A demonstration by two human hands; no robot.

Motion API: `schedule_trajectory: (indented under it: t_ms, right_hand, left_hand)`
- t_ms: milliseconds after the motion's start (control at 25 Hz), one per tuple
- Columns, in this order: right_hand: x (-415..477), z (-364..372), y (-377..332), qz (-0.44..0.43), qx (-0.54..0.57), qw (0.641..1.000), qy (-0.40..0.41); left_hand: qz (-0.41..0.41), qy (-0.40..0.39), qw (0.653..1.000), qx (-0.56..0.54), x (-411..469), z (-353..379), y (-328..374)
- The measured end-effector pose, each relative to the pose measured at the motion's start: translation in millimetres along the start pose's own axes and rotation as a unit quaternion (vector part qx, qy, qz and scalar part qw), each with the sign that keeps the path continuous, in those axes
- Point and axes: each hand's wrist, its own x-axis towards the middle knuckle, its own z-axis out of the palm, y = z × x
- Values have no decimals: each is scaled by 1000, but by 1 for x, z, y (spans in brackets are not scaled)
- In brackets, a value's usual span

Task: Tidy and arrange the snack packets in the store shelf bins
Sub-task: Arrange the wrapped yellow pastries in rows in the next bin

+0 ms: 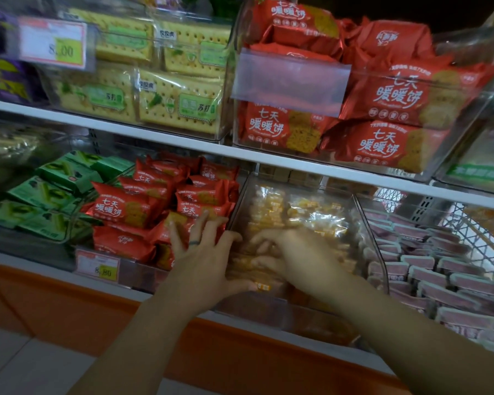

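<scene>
Progress check: you're working the clear bin (367, 223) of yellow packets (311, 215) in the bottom row, and that one's not done, the packets are lying every which way. Your right hand (294, 259) is down in them with its fingers curled, but it's too blurry to tell if you've actually got hold of one. Your left hand (203, 258) is released, fingers spread over the wall between this bin and the red packets (126, 209), thumb at the yellow bin's front. Those red ones look jumbled too, so I'd guess they need a pass. Green packets (54, 178) and pink packets (428, 269) look lined up already, and the cracker packets (180, 106) up top seem stacked okay.
</scene>
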Motion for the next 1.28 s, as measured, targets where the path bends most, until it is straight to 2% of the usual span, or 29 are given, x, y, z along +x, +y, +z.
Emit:
schedule_trajectory:
  t_ms: [120, 200, 320, 400, 440, 520, 560, 720, 800, 880, 1000, 1080, 1160, 1240, 1280]
  right_hand:
    - [-6, -6, 6, 25, -4, 1000, -11]
    - [-3, 3, 8, 40, -7, 998, -41]
    - [-1, 3, 12, 28, 61, 995, -76]
    - [-11, -13, 22, 44, 142, 988, -51]
    - [-19, -21, 31, 59, 162, 985, -10]
    - [-38, -28, 54, 70, 110, 989, 72]
    - [-49, -28, 64, 78, 58, 993, 73]
    - [-73, -14, 83, 81, -77, 991, -76]
    - [-77, -11, 87, 69, -118, 987, -79]
    - [-79, -10, 89, 58, -114, 990, -67]
    - [-87, -4, 94, 23, -113, 993, -9]
    - [-89, -1, 95, 14, -95, 995, -2]
    - [-88, -3, 100, 14, -38, 999, 6]
    - [-83, -7, 107, 48, 49, 995, 71]
    - [-82, -7, 112, 80, 95, 984, 127]
  left_hand:
    - [13, -8, 999, 28, 2, -2, 4]
    - [-3, -58, 998, 31, 2, -3, 9]
    - [-4, -88, 995, 37, -3, -5, 19]
    - [13, -84, 995, 43, -10, -6, 27]
    - [29, -71, 996, 43, -13, -6, 31]
    - [55, -66, 995, 43, -15, -6, 40]
    - [64, -70, 994, 47, -12, -4, 46]
    - [98, -100, 987, 82, 8, 7, 75]
    - [107, -109, 982, 109, 19, 11, 79]
    - [98, -141, 977, 127, 25, 9, 74]
    - [123, -140, 971, 149, 27, 4, 72]
    - [117, -171, 972, 108, 34, -7, 80]
    - [50, -189, 980, -43, 51, -19, 92]
    - [-41, -163, 956, -238, 74, -21, 108]
    - [-69, -167, 944, -275, 86, -16, 114]
